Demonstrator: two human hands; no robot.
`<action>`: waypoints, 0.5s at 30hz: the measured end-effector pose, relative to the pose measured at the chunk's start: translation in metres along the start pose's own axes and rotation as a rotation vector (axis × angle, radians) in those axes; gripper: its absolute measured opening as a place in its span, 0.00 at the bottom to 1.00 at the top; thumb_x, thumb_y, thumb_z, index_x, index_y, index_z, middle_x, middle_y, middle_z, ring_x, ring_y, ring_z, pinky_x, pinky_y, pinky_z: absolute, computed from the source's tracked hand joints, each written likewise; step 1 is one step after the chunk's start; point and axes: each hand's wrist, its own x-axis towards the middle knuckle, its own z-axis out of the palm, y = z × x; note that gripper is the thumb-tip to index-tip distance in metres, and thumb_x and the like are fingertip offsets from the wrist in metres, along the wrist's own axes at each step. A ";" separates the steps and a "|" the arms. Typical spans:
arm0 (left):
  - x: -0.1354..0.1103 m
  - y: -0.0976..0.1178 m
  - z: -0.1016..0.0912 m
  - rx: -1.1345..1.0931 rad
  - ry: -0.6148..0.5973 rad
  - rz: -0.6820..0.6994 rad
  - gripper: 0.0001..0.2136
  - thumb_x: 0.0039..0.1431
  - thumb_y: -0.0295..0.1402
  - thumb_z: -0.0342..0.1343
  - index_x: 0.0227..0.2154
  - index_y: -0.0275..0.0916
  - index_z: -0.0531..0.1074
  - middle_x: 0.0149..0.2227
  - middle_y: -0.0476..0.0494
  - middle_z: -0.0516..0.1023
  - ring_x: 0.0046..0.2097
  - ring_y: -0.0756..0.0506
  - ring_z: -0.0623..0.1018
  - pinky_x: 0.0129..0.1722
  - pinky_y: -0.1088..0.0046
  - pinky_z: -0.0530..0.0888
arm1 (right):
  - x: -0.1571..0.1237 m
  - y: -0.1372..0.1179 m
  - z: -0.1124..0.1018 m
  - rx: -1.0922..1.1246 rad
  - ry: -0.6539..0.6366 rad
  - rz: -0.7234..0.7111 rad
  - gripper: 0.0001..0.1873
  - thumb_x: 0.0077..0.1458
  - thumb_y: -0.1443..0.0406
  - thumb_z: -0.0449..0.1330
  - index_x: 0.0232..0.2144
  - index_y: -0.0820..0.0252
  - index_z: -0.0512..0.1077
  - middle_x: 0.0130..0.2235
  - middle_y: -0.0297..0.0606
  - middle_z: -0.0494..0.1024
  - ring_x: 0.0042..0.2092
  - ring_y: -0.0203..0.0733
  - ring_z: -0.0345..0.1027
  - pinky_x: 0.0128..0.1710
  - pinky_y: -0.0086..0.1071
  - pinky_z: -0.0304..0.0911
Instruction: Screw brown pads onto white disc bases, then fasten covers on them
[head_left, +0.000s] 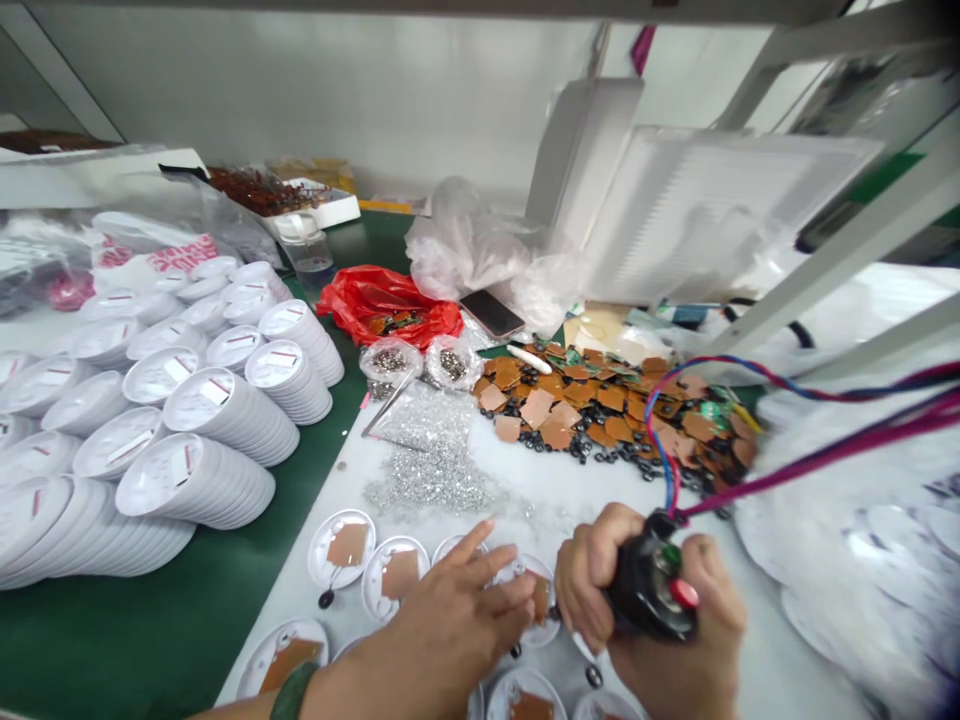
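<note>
My right hand [675,620] is wrapped round a black electric screwdriver [652,590] with a green and a red button. Wires leave its top; its tip is hidden. My left hand [457,620], fingers stretched out and apart, reaches over small round white plastic covers and partly hides them. Brown circuit boards lie inside these covers, as in the white cover [317,560] at the left with its brown board [347,546]. Small black round parts, one a black disc [326,599], lie beside some covers. Whether my left fingertips touch a board I cannot tell.
Loose screws [435,470] lie heaped on the white board, with tweezers [390,405] at their edge. Behind are a pile of brown boards [555,415], a red bag [360,295] and a phone [491,313]. Stacked white covers [232,410] stand left; red-blue wires [795,390] cross the right side.
</note>
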 end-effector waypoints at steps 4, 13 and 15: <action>0.008 0.003 -0.011 -0.013 -0.005 -0.005 0.05 0.71 0.27 0.57 0.44 0.41 0.77 0.45 0.51 0.84 0.55 0.45 0.78 0.71 0.52 0.57 | -0.011 0.006 0.000 -0.077 0.004 -0.014 0.32 0.61 0.38 0.51 0.28 0.57 0.75 0.18 0.35 0.70 0.21 0.40 0.61 0.25 0.35 0.61; 0.005 0.000 -0.007 0.043 0.027 0.049 0.04 0.72 0.31 0.58 0.44 0.40 0.76 0.49 0.53 0.83 0.57 0.44 0.76 0.74 0.55 0.51 | -0.011 0.004 0.003 -0.067 -0.006 -0.031 0.35 0.60 0.35 0.48 0.27 0.56 0.74 0.17 0.34 0.66 0.21 0.39 0.57 0.25 0.35 0.59; 0.004 0.000 -0.005 0.059 0.026 0.040 0.03 0.71 0.30 0.58 0.43 0.40 0.77 0.48 0.53 0.83 0.55 0.45 0.76 0.73 0.55 0.54 | -0.007 0.000 -0.001 0.006 0.031 -0.039 0.36 0.61 0.36 0.45 0.27 0.55 0.75 0.17 0.33 0.66 0.20 0.38 0.56 0.23 0.34 0.58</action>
